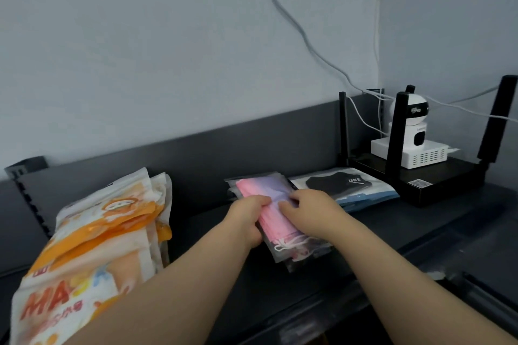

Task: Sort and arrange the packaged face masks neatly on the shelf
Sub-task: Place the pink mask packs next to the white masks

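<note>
- Clear-plastic packets of pink-and-lilac masks [263,187]: stacked mid dark grey shelf [378,221]; left hand [246,218] grips left edge, right hand [311,210] pinches right side.
- Risk: slick packets may fan apart if either grip loosens.

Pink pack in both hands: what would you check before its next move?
1. Left hand grips pink pack at its left edge: ok.
2. Right hand holds its right edge: ok.
3. Packs under it lined up: not ok, they fan out at the near end.
4. Gap to black pack: cannot tell, the edges look close.
5. Router out of the way: ok, beyond the black pack.
6. Orange packs tidy: not ok, a leaning heap.
</note>
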